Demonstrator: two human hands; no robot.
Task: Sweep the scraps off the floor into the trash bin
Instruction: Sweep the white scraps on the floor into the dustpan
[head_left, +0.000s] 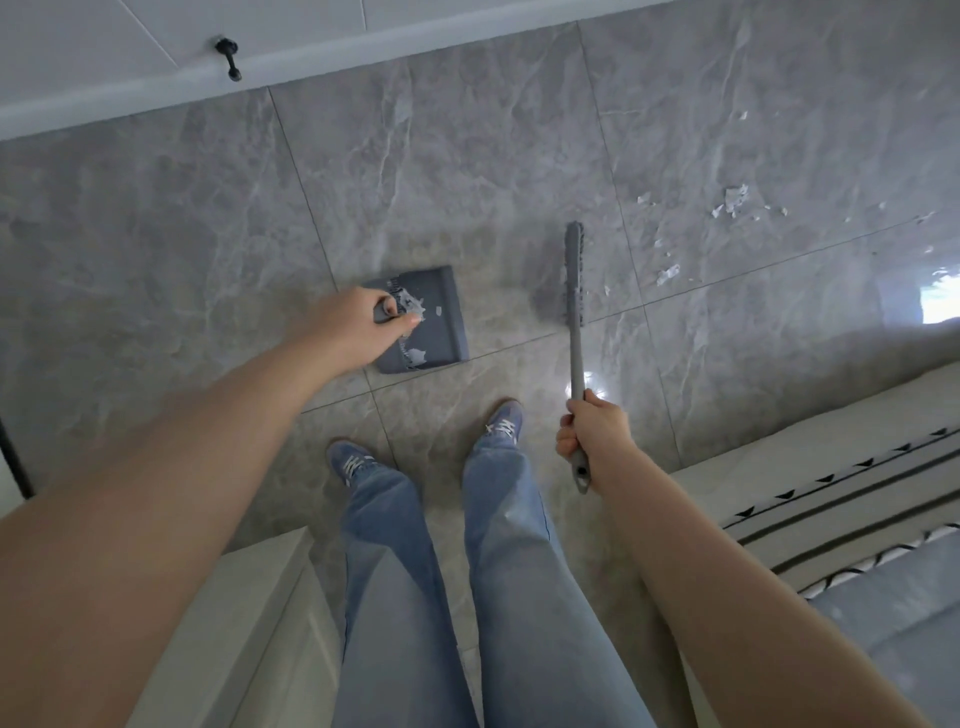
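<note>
Grey marble-look tiled floor (467, 156), glossy, thin dark grout lines. Square dark grey plastic dustpan (439, 322) appears to sit on it, directly under the left hand (358, 325); a few torn white paper scraps in pan (415, 306). Loose white paper scraps on floor (735, 200) are scattered well beyond the right hand (595, 434), up and to its right, apart from the pan. Two blue lace-up sneakers (501, 421) stand on the tiles between the hands, nearer than the pan. Pale rug with black stripes (831, 499) lies on the floor just right of the right hand.
</note>
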